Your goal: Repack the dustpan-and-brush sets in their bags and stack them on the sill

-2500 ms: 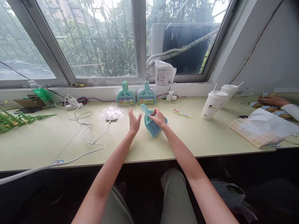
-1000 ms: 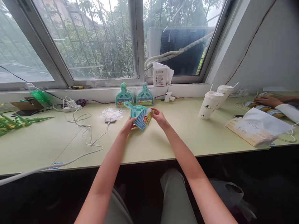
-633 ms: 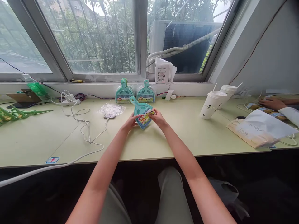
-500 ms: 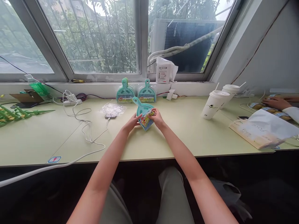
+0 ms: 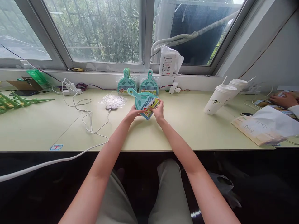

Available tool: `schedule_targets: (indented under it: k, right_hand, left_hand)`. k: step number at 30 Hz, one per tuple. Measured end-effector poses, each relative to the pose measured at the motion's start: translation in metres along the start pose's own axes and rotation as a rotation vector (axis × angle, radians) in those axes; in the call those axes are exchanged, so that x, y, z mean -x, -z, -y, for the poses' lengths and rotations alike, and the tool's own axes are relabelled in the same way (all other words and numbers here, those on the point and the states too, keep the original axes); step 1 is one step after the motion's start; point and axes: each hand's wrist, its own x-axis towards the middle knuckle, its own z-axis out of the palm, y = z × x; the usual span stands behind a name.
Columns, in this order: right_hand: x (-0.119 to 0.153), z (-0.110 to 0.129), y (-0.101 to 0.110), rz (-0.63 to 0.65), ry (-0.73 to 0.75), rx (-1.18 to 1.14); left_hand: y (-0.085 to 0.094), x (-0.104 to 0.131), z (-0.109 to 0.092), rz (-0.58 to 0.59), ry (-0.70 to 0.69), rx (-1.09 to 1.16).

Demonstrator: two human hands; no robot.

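Between my two hands is a teal dustpan and brush set [image 5: 141, 100], tilted with its handle up to the left and the bristles lower right. A yellow printed label [image 5: 153, 105] lies across the bristles. My left hand [image 5: 135, 113] grips the lower left edge, thumb on the front. My right hand [image 5: 159, 110] pinches the right side at the label. Behind, against the wall below the sill, stand a stack of similar wrapped sets [image 5: 126, 83] and another wrapped set [image 5: 149, 83]. Crumpled clear plastic [image 5: 115, 100] lies left of my hands.
White cables [image 5: 90, 124] run over the table [image 5: 184, 130] on the left. Two white cups with straws, the nearer cup [image 5: 219, 100] in front, stand at right near a tissue pack [image 5: 255, 129]. Another person's hand [image 5: 284, 99] rests at the far right.
The dustpan set has turned in my hands, its handle leaning further left and the label now slanting up to the right. My view has tipped down a little.
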Motion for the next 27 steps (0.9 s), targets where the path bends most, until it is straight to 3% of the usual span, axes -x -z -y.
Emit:
schedule_targets:
  k: [6, 12, 15, 17, 21, 27]
  right_hand:
    - [0.005, 0.008, -0.004, -0.087, -0.016, 0.034]
    - [0.008, 0.017, -0.003, -0.203, 0.122, 0.195]
    - [0.006, 0.021, 0.001, -0.308, 0.054, 0.168]
    - [0.005, 0.023, 0.003, -0.209, -0.105, 0.006]
    - [0.005, 0.023, 0.005, 0.219, -0.356, -0.387]
    - [0.005, 0.023, 0.004, 0.176, -0.419, -0.486]
  left_hand:
    - [-0.001, -0.002, 0.002, -0.038, 0.000, 0.019]
    - [-0.003, -0.001, -0.001, -0.100, -0.005, 0.042]
    - [-0.003, -0.001, -0.003, -0.109, -0.028, 0.087]
    - [-0.002, -0.001, -0.003, -0.107, -0.043, 0.119]
    - [0.001, -0.002, 0.000, -0.106, -0.051, 0.127]
    - [0.000, 0.000, 0.000, -0.078, -0.033, 0.107]
